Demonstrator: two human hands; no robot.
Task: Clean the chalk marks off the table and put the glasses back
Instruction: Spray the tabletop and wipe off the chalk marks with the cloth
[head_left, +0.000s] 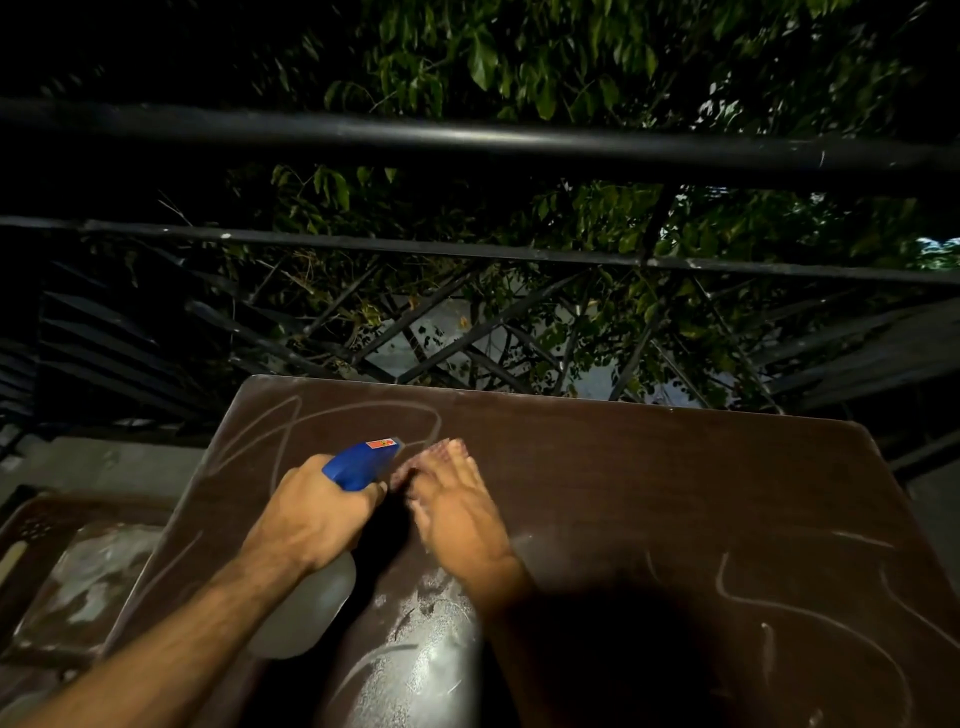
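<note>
The dark brown tabletop (649, 493) carries chalk marks (810, 608): loops toward its far left corner, more strokes along the near right side. A wet, smeared patch (415, 649) glistens by the near edge between my forearms. My left hand (311, 514) is wrapped around the neck of a spray bottle (358, 467), its blue head aimed across the tabletop and its pale body below my wrist at the left edge. My right hand (452, 499), blurred, lies flat on the tabletop with fingers straight, just beside the nozzle. I see no glasses anywhere on the tabletop.
</note>
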